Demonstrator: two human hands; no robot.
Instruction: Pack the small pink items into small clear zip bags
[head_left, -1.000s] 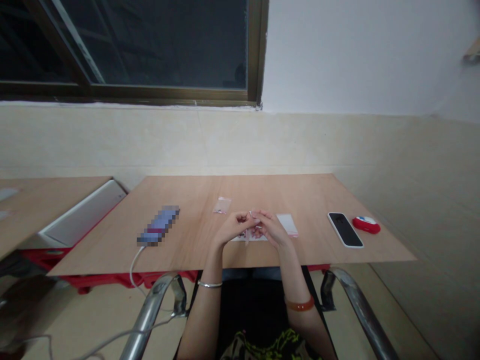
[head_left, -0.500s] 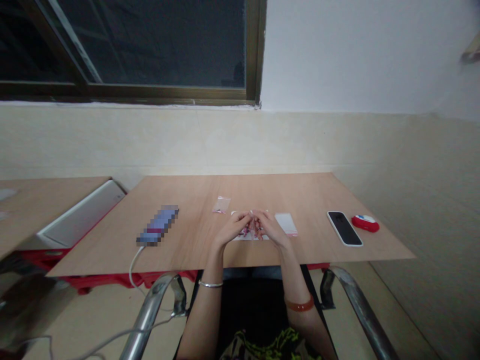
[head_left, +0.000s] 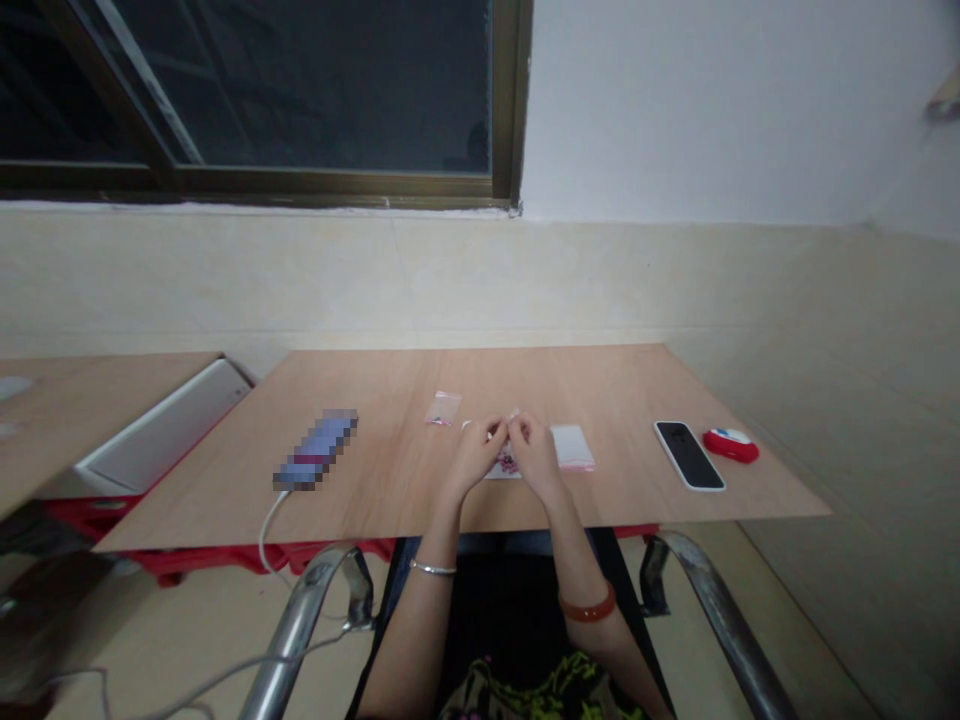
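Note:
My left hand (head_left: pixel 478 452) and my right hand (head_left: pixel 535 456) meet at the fingertips, thumbs and fingers closed in a pinch. Between them a small clear plastic bag (head_left: pixel 514 413) shows only as a pale, pinkish edge; the fingers cover most of it. Just below the fingertips, several small pink and dark beads (head_left: pixel 508 462) lie on a white sheet (head_left: pixel 504 476), which both hands partly hide. Right of my right hand is a stack of flat clear bags (head_left: pixel 573 448) with pink edges. Another small zip bag (head_left: pixel 443 408) with a few dark bits inside lies beyond my left hand.
On the wooden table (head_left: pixel 390 480) a phone (head_left: pixel 315 452) with a white cable lies at left. A white-edged phone (head_left: pixel 689 456) and a red and white case (head_left: pixel 731 446) lie at right. Metal chair armrests (head_left: pixel 300 620) flank me below the table edge.
My hands have turned and drawn their fingertips together, lifting a little off the beads. The beads show more plainly now, and the clear bag's edge has risen above my fingers.

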